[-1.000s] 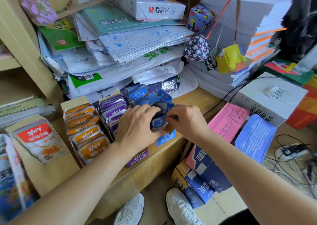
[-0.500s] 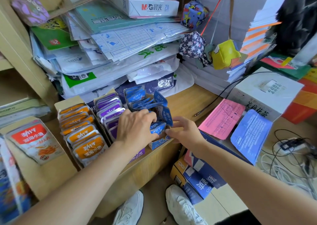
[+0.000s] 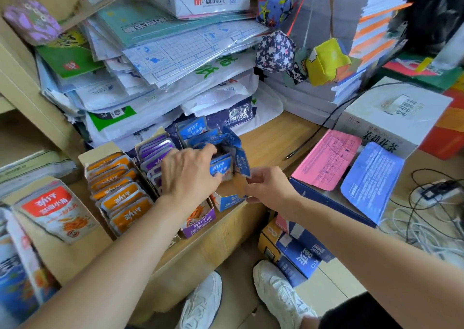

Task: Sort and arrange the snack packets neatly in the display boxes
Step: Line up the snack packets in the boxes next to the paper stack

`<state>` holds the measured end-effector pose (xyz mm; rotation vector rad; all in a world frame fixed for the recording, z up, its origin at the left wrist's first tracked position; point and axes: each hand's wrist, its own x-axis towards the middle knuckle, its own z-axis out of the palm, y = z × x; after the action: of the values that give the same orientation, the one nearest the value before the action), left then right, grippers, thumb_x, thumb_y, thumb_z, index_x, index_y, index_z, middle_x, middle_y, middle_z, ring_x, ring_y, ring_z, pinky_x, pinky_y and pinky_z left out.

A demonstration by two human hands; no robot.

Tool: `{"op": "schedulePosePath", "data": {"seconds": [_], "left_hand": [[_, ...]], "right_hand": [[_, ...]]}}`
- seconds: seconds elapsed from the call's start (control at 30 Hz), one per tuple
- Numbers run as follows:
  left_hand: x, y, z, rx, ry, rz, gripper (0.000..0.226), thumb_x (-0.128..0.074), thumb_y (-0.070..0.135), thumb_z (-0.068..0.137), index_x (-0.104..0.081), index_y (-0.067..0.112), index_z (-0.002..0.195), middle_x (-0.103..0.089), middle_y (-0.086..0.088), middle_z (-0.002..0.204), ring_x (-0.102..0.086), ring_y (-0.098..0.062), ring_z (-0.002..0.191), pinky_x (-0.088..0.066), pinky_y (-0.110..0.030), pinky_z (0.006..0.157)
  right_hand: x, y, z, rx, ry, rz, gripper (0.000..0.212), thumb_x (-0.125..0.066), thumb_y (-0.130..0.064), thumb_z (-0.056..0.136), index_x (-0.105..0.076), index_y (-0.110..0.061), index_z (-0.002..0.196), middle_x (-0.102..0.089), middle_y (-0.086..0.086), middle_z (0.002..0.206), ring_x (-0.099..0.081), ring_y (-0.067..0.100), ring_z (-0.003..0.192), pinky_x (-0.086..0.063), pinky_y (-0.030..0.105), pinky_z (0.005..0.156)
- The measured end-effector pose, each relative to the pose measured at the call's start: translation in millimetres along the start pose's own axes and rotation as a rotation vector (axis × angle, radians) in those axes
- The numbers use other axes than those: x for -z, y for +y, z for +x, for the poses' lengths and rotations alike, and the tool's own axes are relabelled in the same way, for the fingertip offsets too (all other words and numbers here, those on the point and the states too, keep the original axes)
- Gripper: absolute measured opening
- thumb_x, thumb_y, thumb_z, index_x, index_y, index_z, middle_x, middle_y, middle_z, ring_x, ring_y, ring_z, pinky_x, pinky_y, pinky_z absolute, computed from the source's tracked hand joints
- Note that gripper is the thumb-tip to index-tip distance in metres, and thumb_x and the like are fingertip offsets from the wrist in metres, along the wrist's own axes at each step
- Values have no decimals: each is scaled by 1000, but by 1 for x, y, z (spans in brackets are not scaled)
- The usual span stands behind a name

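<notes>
Three display boxes stand side by side on a wooden counter (image 3: 273, 138): orange packets (image 3: 118, 185) on the left, purple packets (image 3: 155, 153) in the middle, blue packets (image 3: 200, 133) on the right. My left hand (image 3: 188, 175) reaches over the purple box and grips a front blue packet (image 3: 221, 168) in the blue box (image 3: 227, 200). My right hand (image 3: 268, 185) pinches the brown flap (image 3: 239, 184) at the front right corner of the blue box, next to a tilted blue packet (image 3: 242, 161).
A messy pile of paper and plastic sleeves (image 3: 155, 60) rises right behind the boxes. A larger red-labelled snack pack (image 3: 55, 208) leans at the left. Pink and blue sheets (image 3: 329, 160) lie on a box to the right, beside cables (image 3: 426, 203). My white shoes (image 3: 278, 293) stand below.
My right hand has drawn back from among the blue packets to the box's front right corner. My left hand has shifted onto the front blue packets. The camera has tilted slightly.
</notes>
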<state>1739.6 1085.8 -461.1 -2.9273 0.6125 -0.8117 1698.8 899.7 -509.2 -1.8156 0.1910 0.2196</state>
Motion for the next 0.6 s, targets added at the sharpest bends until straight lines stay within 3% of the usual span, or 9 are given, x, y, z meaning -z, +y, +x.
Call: {"op": "schedulePosePath", "data": {"seconds": [0.13,0.3,0.47,0.6], "left_hand": [[-5,10,-1,0,-148,38,52,-77,59,76,-53,28,110,-72,3,76,-67,-20,73,-31,-33,72],[-10,2,1,-27,-254,27,51,-74,63,76,-67,32,116,-73,1,81,-63,-21,77,-34,-36,83],[-15,-8,4,-9,-248,-144,46,-76,60,72,-74,35,110,-72,0,79,-43,-22,70,-32,-35,79],[-12,-18,4,66,-285,-344,61,-65,84,55,-74,40,95,-58,9,68,-43,-25,78,-29,-32,72]], "right_hand": [[-5,4,1,44,10,-56,18,-71,-18,89,-75,-24,105,-76,-5,95,-73,14,90,-63,36,77],[-4,8,-1,84,-5,-43,17,-72,-21,88,-78,-28,102,-76,-5,92,-73,23,91,-63,42,79],[-5,10,0,103,9,-14,19,-73,-30,88,-77,-26,106,-76,-7,93,-73,21,89,-63,44,78],[-6,18,0,94,2,59,28,-74,-29,88,-74,-25,116,-76,-9,104,-73,12,96,-62,41,83]]}}
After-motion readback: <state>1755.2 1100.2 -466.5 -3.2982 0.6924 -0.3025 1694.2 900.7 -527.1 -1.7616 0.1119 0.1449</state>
